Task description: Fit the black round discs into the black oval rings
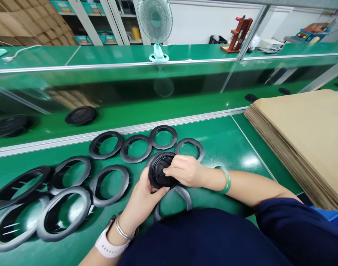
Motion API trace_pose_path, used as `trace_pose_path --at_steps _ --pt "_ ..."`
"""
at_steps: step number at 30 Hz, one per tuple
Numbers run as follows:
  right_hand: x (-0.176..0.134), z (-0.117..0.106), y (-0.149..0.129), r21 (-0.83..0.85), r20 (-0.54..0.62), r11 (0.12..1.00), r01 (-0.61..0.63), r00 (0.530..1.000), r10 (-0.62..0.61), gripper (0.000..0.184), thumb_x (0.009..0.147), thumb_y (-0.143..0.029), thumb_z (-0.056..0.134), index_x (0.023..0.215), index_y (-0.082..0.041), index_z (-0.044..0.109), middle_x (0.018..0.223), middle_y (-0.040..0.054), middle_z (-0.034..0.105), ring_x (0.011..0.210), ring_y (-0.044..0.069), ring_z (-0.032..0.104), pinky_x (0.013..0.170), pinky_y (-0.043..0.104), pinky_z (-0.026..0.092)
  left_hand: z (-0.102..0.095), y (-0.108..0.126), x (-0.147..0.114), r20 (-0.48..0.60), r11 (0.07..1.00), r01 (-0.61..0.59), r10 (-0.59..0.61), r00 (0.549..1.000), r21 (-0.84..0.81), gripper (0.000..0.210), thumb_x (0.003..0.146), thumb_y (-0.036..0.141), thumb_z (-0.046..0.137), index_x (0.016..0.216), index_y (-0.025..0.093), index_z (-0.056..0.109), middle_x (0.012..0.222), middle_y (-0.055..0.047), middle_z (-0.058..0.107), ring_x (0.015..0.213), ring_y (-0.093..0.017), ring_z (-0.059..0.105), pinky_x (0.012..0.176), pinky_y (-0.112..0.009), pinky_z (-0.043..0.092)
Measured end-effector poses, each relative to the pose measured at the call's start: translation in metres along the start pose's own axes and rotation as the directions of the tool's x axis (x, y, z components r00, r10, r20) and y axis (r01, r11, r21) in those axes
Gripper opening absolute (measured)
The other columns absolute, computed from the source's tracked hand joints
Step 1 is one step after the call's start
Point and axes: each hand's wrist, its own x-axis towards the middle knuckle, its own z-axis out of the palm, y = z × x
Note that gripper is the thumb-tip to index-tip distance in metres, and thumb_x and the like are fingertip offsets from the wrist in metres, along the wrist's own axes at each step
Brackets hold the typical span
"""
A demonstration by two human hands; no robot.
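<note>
Hands meet just above the near edge of the green table (230, 140): the left hand (142, 201) cups the lower rim of a black round slatted disc (161, 170), fingers closed on it, while the right hand (185, 170) pinches its face from the other side. Black rings (109, 180) lie flat around it, touching or overlapping. Beyond, another black disc (80, 115) sits on the conveyor, cardboard sheets (304, 136) stacked at right, a fan (155, 22) farthest.
</note>
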Motion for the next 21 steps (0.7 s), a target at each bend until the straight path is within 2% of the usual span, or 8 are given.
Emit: trace_pose_path --at_steps 4,7,11,17,21 --pt "-0.004 0.002 0.004 -0.036 -0.040 0.997 0.067 0.997 -0.068 0.017 0.101 -0.013 0.047 0.104 -0.013 0.064 0.078 0.0051 0.057 0.076 0.017 0.051 0.066 0.031 0.044 0.001 0.005 0.001 0.006 0.997 0.026 -0.026 1.000 -0.079 0.064 0.075 0.027 0.081 0.127 0.022 0.045 0.114 -0.006 0.070 0.104 -0.025 0.069 0.090 -0.037 0.058" --pt "-0.004 0.001 0.006 -0.056 -0.026 0.997 0.048 0.998 -0.050 0.017 0.101 -0.013 0.047 0.103 -0.015 0.064 0.076 0.0042 0.056 0.074 0.017 0.050 0.064 0.031 0.042 0.000 0.006 0.002 0.017 0.993 0.043 -0.041 0.999 -0.113 0.063 0.073 0.028 0.082 0.123 0.020 0.045 0.108 -0.005 0.071 0.100 -0.024 0.071 0.091 -0.039 0.058" --pt "-0.001 0.001 0.006 -0.029 -0.010 1.000 -0.008 1.000 0.008 0.016 0.102 -0.018 0.050 0.099 -0.015 0.066 0.074 0.0035 0.057 0.071 0.016 0.049 0.063 0.031 0.041 -0.001 0.005 0.002 0.012 0.996 0.042 -0.042 0.999 -0.073 0.061 0.074 0.027 0.081 0.122 0.020 0.045 0.106 -0.005 0.072 0.098 -0.022 0.071 0.088 -0.036 0.057" --pt "0.001 -0.002 0.005 -0.021 -0.001 0.999 -0.027 1.000 0.027 0.025 0.104 -0.023 0.047 0.094 -0.015 0.068 0.071 0.0032 0.054 0.067 0.016 0.045 0.061 0.030 0.039 -0.001 0.009 0.000 0.005 0.998 0.056 -0.056 0.998 -0.027 0.056 0.075 0.028 0.079 0.119 0.021 0.045 0.099 -0.003 0.072 0.092 -0.020 0.071 0.082 -0.032 0.057" --pt "0.000 -0.003 0.004 -0.004 0.017 0.999 -0.051 0.999 0.051 0.023 0.104 -0.025 0.049 0.095 -0.014 0.068 0.072 0.0033 0.051 0.068 0.016 0.045 0.063 0.030 0.039 -0.002 0.011 -0.001 -0.003 0.998 0.067 -0.067 0.998 0.010 0.056 0.074 0.029 0.080 0.118 0.021 0.045 0.098 -0.003 0.073 0.089 -0.021 0.071 0.079 -0.032 0.057"
